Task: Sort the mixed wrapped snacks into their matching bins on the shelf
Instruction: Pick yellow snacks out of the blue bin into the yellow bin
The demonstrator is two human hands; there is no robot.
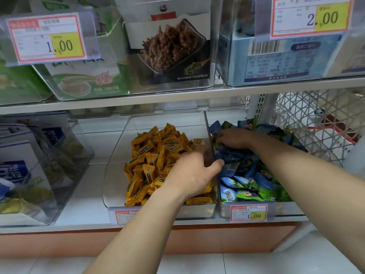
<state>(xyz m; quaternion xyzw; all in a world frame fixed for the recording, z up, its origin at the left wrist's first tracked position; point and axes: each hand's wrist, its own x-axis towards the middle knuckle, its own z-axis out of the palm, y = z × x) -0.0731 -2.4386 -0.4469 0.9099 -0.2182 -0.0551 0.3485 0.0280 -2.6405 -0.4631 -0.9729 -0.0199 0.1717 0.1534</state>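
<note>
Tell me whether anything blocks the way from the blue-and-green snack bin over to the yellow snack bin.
Only the clear dividing walls where the two bins meet. They rise above the yellow snacks and blue and green snacks, so items must be lifted over. The left hand already reaches across them; the right hand rests on the blue pile.

White shelf (pixel 83 202) with clear bins (pixel 116 175) of yellow and blue-green wrapped snacks.
</note>
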